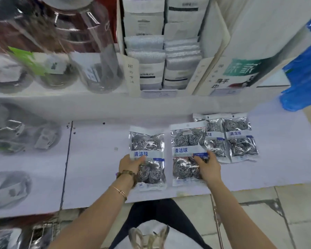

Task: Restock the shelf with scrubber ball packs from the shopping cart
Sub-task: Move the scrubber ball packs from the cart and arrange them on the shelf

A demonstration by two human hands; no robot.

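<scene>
My forearms reach out from the bottom edge, the left one wearing a bangle [119, 191] and, closer to the wrist, a bead bracelet [126, 174]. Below and between them are my shoes [149, 238] on the tiled floor.

My left hand [131, 163] grips the left pack [147, 150] by its left edge. The thumb lies over the front near the blue label, and the fingers are tucked out of sight beneath. The pack lies flat on the shelf [97, 159], its top pointing away from the hand.

My right hand [207, 168] rests on the right pack [187, 141], fingers spread over the lower half and thumb up along the right edge. I cannot tell whether any finger is under it. This pack also lies flat, just beside the left pack, with a narrow strip of shelf between them.

Just past my right thumb, two more packs [241, 139] lie side by side. The right pack's upper corner overlaps the nearer of them.

Well to the left of my left elbow, at the bottom corner, is the cart [39, 234], blurred.

Above both hands, on the upper shelf, stand folded cloths [162, 60] in a white display box. Clear jars [97, 51] stand up and to the left of my left hand. A blue bag [303, 69] hangs up and to the right of my right hand.
</scene>
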